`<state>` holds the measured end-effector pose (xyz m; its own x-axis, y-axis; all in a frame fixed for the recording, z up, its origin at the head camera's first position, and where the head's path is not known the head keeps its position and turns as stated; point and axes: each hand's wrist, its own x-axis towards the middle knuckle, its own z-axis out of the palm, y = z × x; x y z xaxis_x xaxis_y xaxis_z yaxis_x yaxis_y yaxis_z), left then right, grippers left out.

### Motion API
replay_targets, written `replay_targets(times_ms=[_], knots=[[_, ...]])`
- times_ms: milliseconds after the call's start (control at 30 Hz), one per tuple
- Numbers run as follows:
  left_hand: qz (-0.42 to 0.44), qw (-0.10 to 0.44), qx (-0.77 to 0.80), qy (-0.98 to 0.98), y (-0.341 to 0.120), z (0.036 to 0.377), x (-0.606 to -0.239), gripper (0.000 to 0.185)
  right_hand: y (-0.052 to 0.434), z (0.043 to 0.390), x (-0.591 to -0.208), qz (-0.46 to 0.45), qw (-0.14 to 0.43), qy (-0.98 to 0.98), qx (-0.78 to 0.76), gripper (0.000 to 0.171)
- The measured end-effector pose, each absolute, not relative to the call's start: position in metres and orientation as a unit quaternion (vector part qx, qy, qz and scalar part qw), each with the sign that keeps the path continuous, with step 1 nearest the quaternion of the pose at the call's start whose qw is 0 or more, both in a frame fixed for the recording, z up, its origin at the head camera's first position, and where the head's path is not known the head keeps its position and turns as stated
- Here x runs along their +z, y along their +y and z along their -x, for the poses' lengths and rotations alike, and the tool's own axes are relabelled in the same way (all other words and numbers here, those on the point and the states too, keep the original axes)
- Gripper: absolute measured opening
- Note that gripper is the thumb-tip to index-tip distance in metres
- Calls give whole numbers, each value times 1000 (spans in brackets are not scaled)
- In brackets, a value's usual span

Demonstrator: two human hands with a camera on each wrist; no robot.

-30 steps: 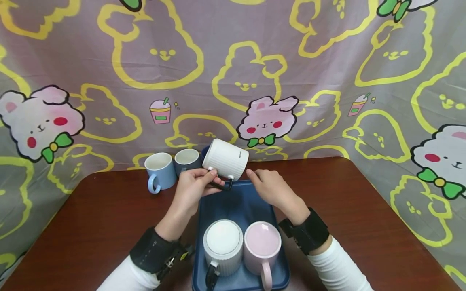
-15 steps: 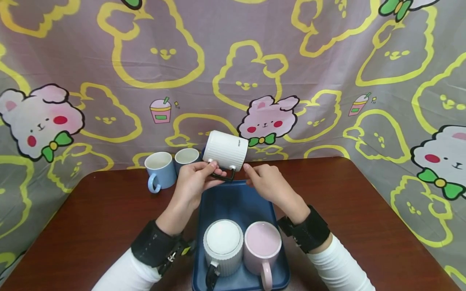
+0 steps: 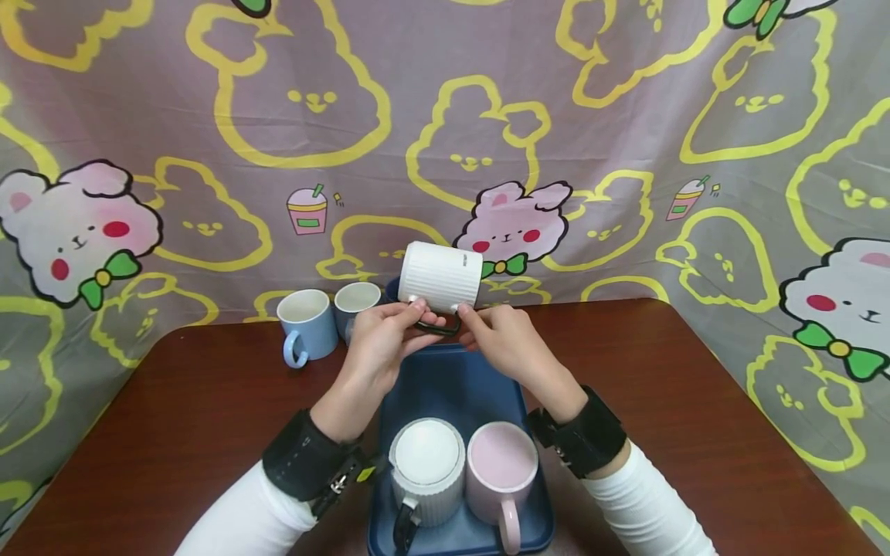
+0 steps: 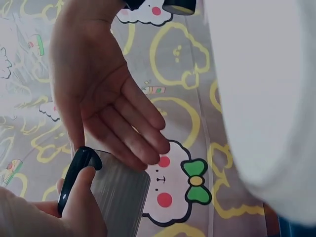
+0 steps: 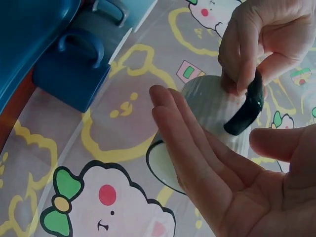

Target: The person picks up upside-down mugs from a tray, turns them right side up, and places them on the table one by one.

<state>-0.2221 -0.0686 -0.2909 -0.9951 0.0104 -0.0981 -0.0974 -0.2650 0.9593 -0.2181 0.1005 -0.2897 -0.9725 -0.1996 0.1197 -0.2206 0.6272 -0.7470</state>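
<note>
Lower centre of the head view: a blue tray (image 3: 445, 386) on the brown counter (image 3: 695, 401) carries two mugs, one ribbed white mug (image 3: 426, 469) with a black handle and one pink mug (image 3: 502, 471), side by side at its near end. Above the tray's far end, mid-frame, a third mug, the held mug (image 3: 440, 276), is raised on its side in the air: white, vertically ribbed, with a black handle (image 3: 438, 327) facing down. The left hand (image 3: 382, 347) pinches this handle, its grip closed on it. The right hand (image 3: 507, 344) lies with straight fingers against the mug's wall, grip open. Further back, left of centre, stand three more mugs: light blue (image 3: 304, 324), grey-blue (image 3: 356, 305) and a dark blue one (image 3: 392, 289), mostly hidden.
</note>
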Motion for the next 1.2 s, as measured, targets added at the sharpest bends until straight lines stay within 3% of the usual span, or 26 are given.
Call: replay_targets(times_ms=[400,867,1200], knots=[[37,38,810,584,-60,219,-282,21,100,217,-284,-109,13,-878,465,48],[37,19,826,561,-50,216,-278,19,102,218,-281,-110,61,-860,494,39],[33,-3,808,588,-50,214,-274,22,101,217,-278,-125,55,-821,554,34]])
